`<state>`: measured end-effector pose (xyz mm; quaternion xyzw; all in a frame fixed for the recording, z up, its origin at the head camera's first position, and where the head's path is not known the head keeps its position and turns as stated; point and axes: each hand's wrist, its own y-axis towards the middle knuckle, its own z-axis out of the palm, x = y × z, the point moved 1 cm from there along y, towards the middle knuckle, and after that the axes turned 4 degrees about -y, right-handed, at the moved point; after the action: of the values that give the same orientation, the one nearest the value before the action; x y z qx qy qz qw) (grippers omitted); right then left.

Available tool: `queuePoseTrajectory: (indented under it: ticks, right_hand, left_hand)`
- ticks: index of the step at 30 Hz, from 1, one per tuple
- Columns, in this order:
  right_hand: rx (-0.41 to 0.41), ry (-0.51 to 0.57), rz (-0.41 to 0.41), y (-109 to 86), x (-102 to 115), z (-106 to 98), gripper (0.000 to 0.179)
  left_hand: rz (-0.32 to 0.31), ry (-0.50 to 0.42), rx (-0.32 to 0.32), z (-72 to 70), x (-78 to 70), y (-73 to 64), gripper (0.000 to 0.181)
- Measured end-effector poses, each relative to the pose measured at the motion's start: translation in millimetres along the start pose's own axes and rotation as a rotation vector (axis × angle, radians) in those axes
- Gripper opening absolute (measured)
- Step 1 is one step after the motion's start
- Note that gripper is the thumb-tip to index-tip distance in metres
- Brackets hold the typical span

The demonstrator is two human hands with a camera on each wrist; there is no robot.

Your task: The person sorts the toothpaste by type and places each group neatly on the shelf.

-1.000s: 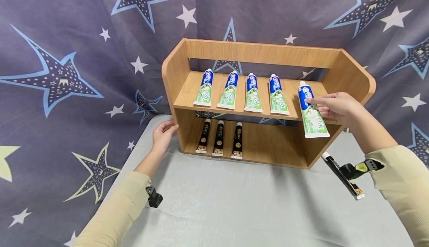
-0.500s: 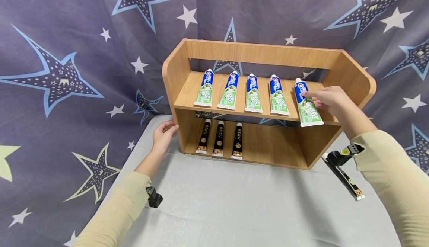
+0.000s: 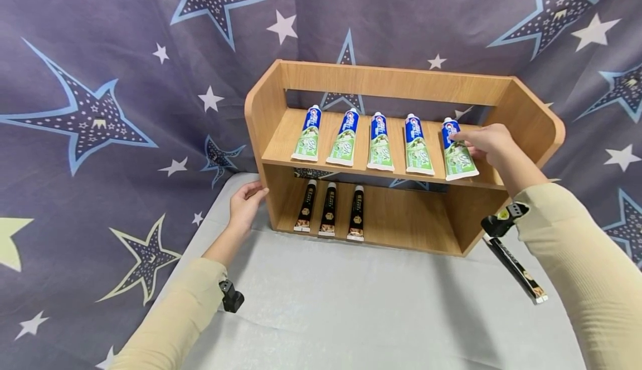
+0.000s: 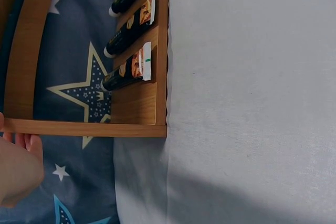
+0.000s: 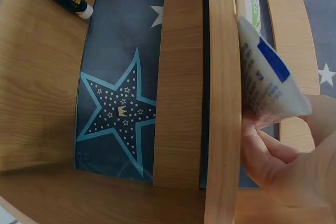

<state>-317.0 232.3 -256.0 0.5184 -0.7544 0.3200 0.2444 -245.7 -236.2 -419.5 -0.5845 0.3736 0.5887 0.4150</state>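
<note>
My right hand point(image 3: 486, 139) holds a blue-and-green toothpaste tube point(image 3: 460, 160) at the right end of the upper shelf, thumb on its face near the blue part. In the right wrist view the tube point(image 5: 270, 82) tilts up from the shelf board point(image 5: 223, 98), and my fingers reach under its side. Several matching tubes point(image 3: 343, 139) lie in a row to its left, caps toward the back. At the lower left, my left hand point(image 3: 244, 205) touches the wooden rack's side panel point(image 3: 266, 175); in the left wrist view its fingertips point(image 4: 34, 142) meet the panel's outer face.
Three black toothpaste tubes point(image 3: 329, 209) lie on the lower shelf point(image 3: 406, 219), toward its left. Another black tube point(image 3: 516, 269) lies on the grey tablecloth point(image 3: 351, 303) beyond the rack's right side, partly behind my right forearm. A star-patterned curtain point(image 3: 125, 52) hangs behind.
My right hand has moved left and back with the tube, lowering it from in front of the upper shelf onto its right end. The left hand stays at the side panel.
</note>
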Motion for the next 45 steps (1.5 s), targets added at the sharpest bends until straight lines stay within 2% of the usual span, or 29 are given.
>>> queuePoseTrajectory:
  ticks: [8,19,25,29,35,45]
  right_hand:
    - [-0.016,-0.062,0.004,3.0,1.8,2.1,0.074]
    - [-0.008,-0.209,-0.042,-3.4,4.0,-0.8,0.06]
    - [-0.051,-0.226,-0.069,-5.3,3.5,-4.2,0.054]
    - [-0.066,-0.199,-0.1,-7.7,1.5,-7.1,0.051]
    - [-0.055,-0.206,-0.131,-18.8,-4.5,-11.7,0.053]
    - [-0.055,-0.272,-0.245,-47.6,-19.8,-14.7,0.061]
  left_hand:
    - [-0.007,-0.012,0.001,0.1,-2.0,-0.7,0.036]
    - [-0.008,-0.003,0.001,0.8,-1.9,-2.6,0.036]
    - [-0.016,0.003,0.001,0.7,-2.6,-3.1,0.036]
    - [-0.022,0.001,-0.001,1.1,-3.0,-3.8,0.036]
    - [-0.019,-0.007,-0.004,1.2,-1.7,-3.3,0.036]
    - [-0.007,-0.002,-0.008,0.7,0.0,-1.7,0.036]
